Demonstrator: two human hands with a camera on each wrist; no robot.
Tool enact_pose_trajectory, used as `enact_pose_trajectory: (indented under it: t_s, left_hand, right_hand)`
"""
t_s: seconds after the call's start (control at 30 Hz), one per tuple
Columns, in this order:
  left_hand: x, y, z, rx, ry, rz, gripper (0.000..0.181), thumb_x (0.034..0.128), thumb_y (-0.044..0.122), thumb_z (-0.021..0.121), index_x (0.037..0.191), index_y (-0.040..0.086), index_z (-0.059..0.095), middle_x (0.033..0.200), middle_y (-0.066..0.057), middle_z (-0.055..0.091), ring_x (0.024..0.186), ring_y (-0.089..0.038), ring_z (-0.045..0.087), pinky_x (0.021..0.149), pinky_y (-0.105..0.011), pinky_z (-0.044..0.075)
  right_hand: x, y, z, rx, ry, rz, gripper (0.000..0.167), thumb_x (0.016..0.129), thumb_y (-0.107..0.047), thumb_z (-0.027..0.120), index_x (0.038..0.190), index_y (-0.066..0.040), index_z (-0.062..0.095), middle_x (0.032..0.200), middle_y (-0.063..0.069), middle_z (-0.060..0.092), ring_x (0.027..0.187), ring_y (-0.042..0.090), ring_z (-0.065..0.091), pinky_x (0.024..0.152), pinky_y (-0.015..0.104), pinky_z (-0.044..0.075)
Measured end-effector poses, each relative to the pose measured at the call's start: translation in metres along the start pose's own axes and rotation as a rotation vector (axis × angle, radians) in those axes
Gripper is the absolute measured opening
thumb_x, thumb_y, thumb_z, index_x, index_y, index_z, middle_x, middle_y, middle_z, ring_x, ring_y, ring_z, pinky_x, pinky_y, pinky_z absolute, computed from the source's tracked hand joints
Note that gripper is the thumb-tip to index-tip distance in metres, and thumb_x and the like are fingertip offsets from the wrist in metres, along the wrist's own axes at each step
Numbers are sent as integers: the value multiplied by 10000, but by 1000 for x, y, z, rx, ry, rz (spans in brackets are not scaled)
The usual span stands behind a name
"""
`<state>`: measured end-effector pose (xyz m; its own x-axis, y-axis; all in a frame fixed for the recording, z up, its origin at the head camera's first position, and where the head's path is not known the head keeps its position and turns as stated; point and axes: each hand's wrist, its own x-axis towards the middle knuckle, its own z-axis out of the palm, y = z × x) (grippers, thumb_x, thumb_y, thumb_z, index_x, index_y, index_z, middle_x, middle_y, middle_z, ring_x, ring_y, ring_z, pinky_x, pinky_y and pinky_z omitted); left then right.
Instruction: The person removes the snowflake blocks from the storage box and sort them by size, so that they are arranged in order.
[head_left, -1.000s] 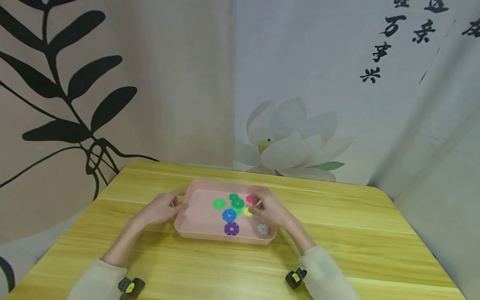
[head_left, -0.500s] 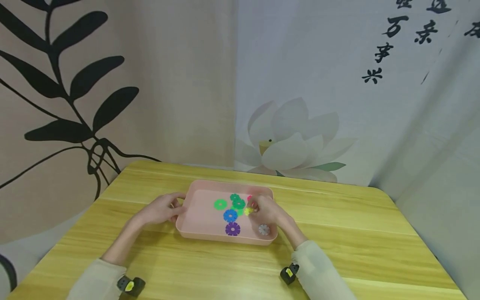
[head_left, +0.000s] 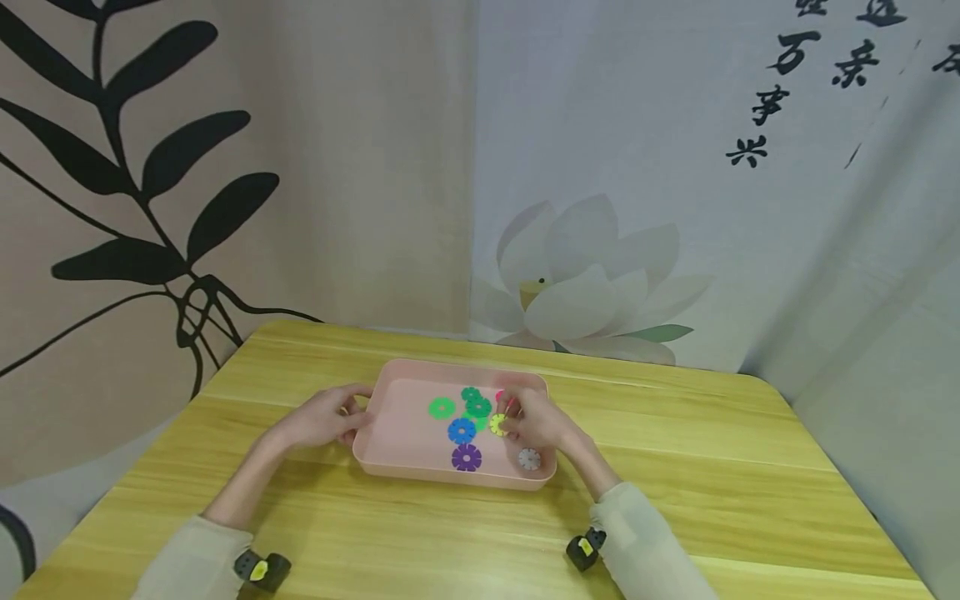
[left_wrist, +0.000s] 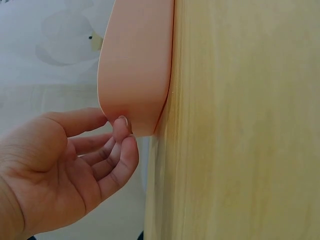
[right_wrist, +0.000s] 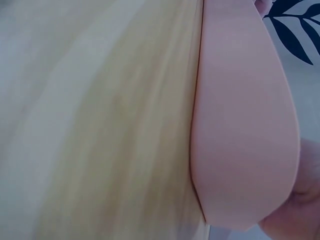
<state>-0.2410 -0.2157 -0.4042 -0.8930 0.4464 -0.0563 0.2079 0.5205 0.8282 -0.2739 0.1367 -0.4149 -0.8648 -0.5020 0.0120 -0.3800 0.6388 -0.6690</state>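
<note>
A pink tray (head_left: 405,417) lies on the table with flower-shaped discs in it. My left hand (head_left: 321,419) grips its left end; in the left wrist view the thumb and curled fingers of that hand (left_wrist: 70,170) are at the tray corner (left_wrist: 135,75). Inside the tray's right part, my right hand (head_left: 538,421) has its fingertips at the yellow disc (head_left: 497,425), beside a partly covered pink disc (head_left: 500,396). Whether it pinches the yellow disc cannot be told. The tray wall (right_wrist: 240,115) hides those fingers in the right wrist view.
Green discs (head_left: 477,407), a light green disc (head_left: 442,407), a blue disc (head_left: 462,431) and a purple disc (head_left: 467,457) lie left of the right hand. A white disc (head_left: 529,459) is near the tray's front right corner. Printed curtains hang behind the wooden table (head_left: 675,450).
My right hand moved down and left onto the yellow disc, then shifted slightly back right, uncovering more of it. The left hand keeps its place on the tray.
</note>
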Motion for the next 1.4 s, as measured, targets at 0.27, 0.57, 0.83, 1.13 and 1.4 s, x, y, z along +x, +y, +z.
enact_pose_trajectory:
  t_s: [0.27,0.57,0.83,1.13,1.4]
  left_hand:
    - [1,-1,-2,5,2,-24,479,1034,78,567,1437,-129,411,854,-130,584,688,-211,595,578,-295,465]
    - [4,-4,-3,3,6,-20,472,1030,71,564,1424,-142,417,823,-114,579,669,-203,581,567,-285,453]
    - [3,-2,-2,-13,2,-7,470,1026,68,569,1417,-147,420,826,-128,583,655,-186,587,566,-296,475]
    - [2,-2,-3,-21,-9,0,456,1038,64,548,1417,-149,412,832,-151,591,655,-191,594,576,-316,510]
    - [0,-2,-1,-32,-4,-12,466,1037,72,555,1426,-140,411,834,-145,587,671,-206,597,581,-321,509]
  right_hand:
    - [-7,4,-12,105,91,20,101,945,33,668,988,-3,584,863,80,589,695,171,634,611,283,558]
    - [-18,14,-33,229,212,57,132,962,35,639,1061,45,554,916,150,612,726,267,686,671,378,596]
    - [-28,31,-50,264,276,82,142,955,66,631,1071,84,551,948,183,620,740,280,694,723,469,594]
    - [-40,55,-61,173,290,174,121,936,57,665,1001,104,576,859,172,645,693,279,695,665,426,601]
    - [-43,69,-58,151,226,298,105,911,38,706,922,71,607,774,129,651,611,214,670,580,326,586]
